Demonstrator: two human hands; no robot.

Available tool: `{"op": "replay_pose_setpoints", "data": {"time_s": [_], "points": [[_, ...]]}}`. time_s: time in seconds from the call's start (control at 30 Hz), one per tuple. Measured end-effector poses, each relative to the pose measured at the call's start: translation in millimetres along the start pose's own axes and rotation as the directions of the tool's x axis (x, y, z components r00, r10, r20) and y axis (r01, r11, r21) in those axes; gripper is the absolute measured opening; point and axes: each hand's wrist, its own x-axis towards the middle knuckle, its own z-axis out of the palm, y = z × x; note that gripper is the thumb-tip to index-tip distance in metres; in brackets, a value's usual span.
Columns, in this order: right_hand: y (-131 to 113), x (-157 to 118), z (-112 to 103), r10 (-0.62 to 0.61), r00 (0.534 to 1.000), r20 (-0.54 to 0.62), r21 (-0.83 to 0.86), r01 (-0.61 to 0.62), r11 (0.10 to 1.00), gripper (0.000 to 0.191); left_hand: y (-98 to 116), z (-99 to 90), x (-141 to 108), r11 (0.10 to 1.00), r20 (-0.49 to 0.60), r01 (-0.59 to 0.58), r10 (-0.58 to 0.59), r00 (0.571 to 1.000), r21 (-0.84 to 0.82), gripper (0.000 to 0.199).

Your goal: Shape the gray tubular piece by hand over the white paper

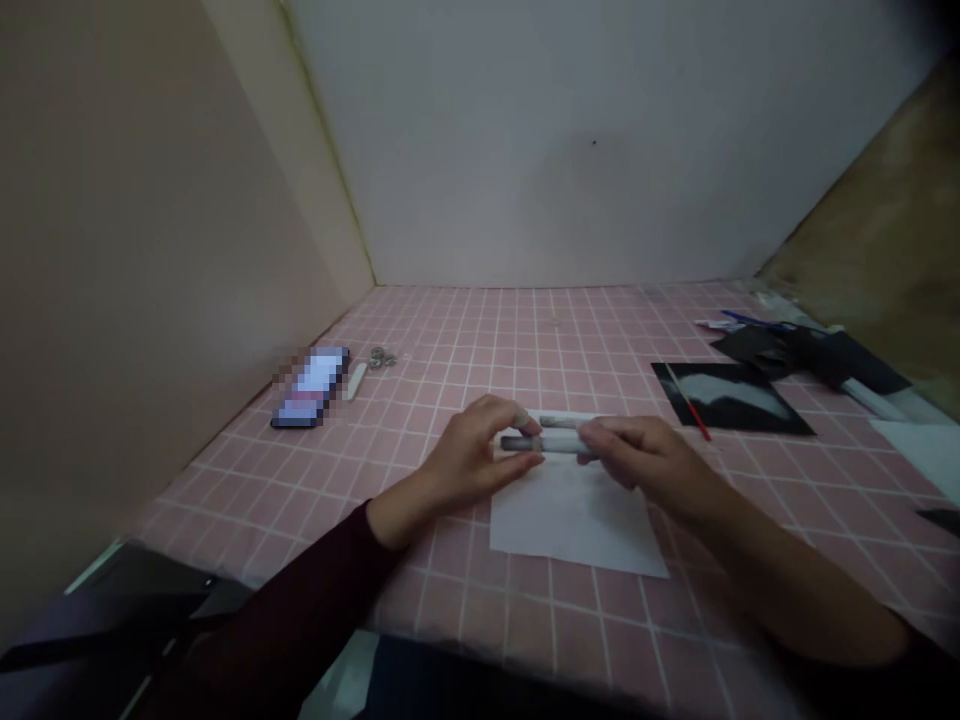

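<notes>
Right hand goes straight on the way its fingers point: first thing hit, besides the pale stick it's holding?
Likely the left hand, its fingertips at the pale stick; exact depth is unclear.

Near the centre of the frame, a slim white-and-grey roll [559,444] is held level between the fingertips of the left hand [472,450] and right hand [645,455], above a white paper sheet [577,525]. On the pink checked tablecloth [465,340], a smartphone [311,390] is seen at left; at right, a black sheet [739,397] is partly crossed by a slender red-ended stick [697,415].
</notes>
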Motion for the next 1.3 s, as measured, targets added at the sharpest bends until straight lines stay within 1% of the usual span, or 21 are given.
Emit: {"op": "replay_pose_setpoints", "data": {"time_s": [0.07, 0.1, 0.17, 0.23, 0.27, 0.3, 0.4, 0.43, 0.47, 0.53, 0.6, 0.73, 0.8, 0.87, 0.93, 1.03, 1.07, 1.13, 1.2, 1.27, 1.3], "points": [[-3.1, -0.1, 3.2, -0.071, 0.997, 0.032, -0.044, 0.073, 0.996, 0.051, -0.3, 1.2, -0.1, 1.000, 0.060, 0.001, 0.000, 0.998, -0.023, 0.016], [-4.8, -0.3, 2.9, -0.100, 0.995, 0.032, -0.081, 0.102, 0.992, 0.051, -0.7, 1.0, 0.2, 0.999, 0.064, 0.021, -0.018, 0.998, -0.042, 0.016], [-7.6, -0.9, -0.9, -0.136, 0.991, -0.019, -0.142, 0.131, 0.981, 0.046, -2.3, -0.7, 1.2, 0.989, 0.016, 0.087, -0.086, 0.996, -0.122, 0.014], [-9.1, -2.4, -4.2, -0.161, 0.983, -0.093, -0.191, 0.141, 0.971, 0.042, -3.9, -2.0, 2.2, 0.949, -0.032, 0.164, -0.180, 0.983, -0.270, 0.015], [-9.5, -3.4, -4.1, -0.173, 0.979, -0.111, -0.213, 0.147, 0.966, 0.039, -4.4, -1.7, 2.4, 0.907, -0.017, 0.211, -0.233, 0.972, -0.364, 0.017], [-9.6, -4.6, -2.6, -0.188, 0.976, -0.110, -0.232, 0.158, 0.960, 0.036, -4.7, -0.7, 2.5, 0.846, 0.033, 0.270, -0.288, 0.957, -0.459, 0.019], [-9.1, -8.3, 3.4, -0.296, 0.954, -0.040, -0.305, 0.271, 0.913, 0.019, -4.3, 3.0, 1.9, 0.608, 0.266, 0.466, -0.393, 0.880, -0.643, 0.027], [-8.8, -9.2, 3.8, -0.341, 0.939, -0.034, -0.334, 0.311, 0.890, 0.015, -4.1, 3.4, 1.8, 0.559, 0.305, 0.496, -0.403, 0.863, -0.665, 0.027], [-8.5, -9.8, 2.9, -0.377, 0.925, -0.042, -0.365, 0.337, 0.868, 0.013, -4.0, 3.1, 1.9, 0.540, 0.311, 0.501, -0.408, 0.858, -0.676, 0.026], [-8.1, -10.1, -0.7, -0.412, 0.906, -0.093, -0.417, 0.341, 0.843, 0.013, -4.2, 1.3, 2.4, 0.545, 0.274, 0.480, -0.417, 0.867, -0.688, 0.021], [-8.1, -9.7, -2.5, -0.425, 0.896, -0.127, -0.429, 0.336, 0.839, 0.013, -4.7, -0.2, 2.9, 0.521, 0.274, 0.482, -0.426, 0.862, -0.705, 0.018], [-8.8, -9.0, 0.1, -0.482, 0.876, -0.027, -0.407, 0.431, 0.805, 0.012, -6.6, 0.5, 3.2, 0.424, 0.394, 0.553, -0.408, 0.824, -0.717, 0.023], [-8.7, -9.3, -1.8, -0.474, 0.880, -0.036, -0.422, 0.417, 0.805, 0.013, -7.8, -0.1, 3.3, 0.436, 0.385, 0.551, -0.414, 0.825, -0.712, 0.021], [-8.4, -9.8, -4.5, -0.446, 0.889, -0.104, -0.443, 0.360, 0.821, 0.013, -8.7, -1.0, 3.4, 0.475, 0.325, 0.516, -0.428, 0.843, -0.713, 0.017], [-8.6, -10.1, -3.7, -0.427, 0.895, -0.130, -0.440, 0.334, 0.834, 0.014, -9.4, 0.4, 3.1, 0.494, 0.298, 0.495, -0.425, 0.855, -0.715, 0.017], [-9.2, -10.0, 3.3, -0.406, 0.912, -0.055, -0.396, 0.353, 0.847, 0.015, -9.3, 6.8, 2.0, 0.466, 0.348, 0.533, -0.427, 0.834, -0.706, 0.027], [-9.2, -9.7, 4.6, -0.382, 0.924, -0.031, -0.382, 0.342, 0.859, 0.016, -9.0, 8.6, 1.8, 0.478, 0.349, 0.538, -0.430, 0.833, -0.694, 0.031], [-8.3, -8.6, 3.4, -0.307, 0.951, -0.041, -0.359, 0.273, 0.892, 0.023, -7.9, 9.9, 1.7, 0.587, 0.274, 0.492, -0.424, 0.863, -0.642, 0.033], [-7.0, -6.8, -0.1, -0.232, 0.966, -0.111, -0.324, 0.186, 0.928, 0.032, -5.9, 8.4, 1.9, 0.749, 0.131, 0.385, -0.377, 0.917, -0.539, 0.028], [-5.8, -4.6, -0.3, -0.185, 0.972, -0.144, -0.264, 0.142, 0.954, 0.040, -3.1, 6.8, 1.8, 0.878, 0.019, 0.272, -0.288, 0.957, -0.393, 0.023], [-5.2, -3.4, 1.4, -0.167, 0.978, -0.122, -0.223, 0.137, 0.965, 0.043, -1.5, 6.6, 1.6, 0.925, -0.001, 0.218, -0.230, 0.973, -0.312, 0.021]]}}
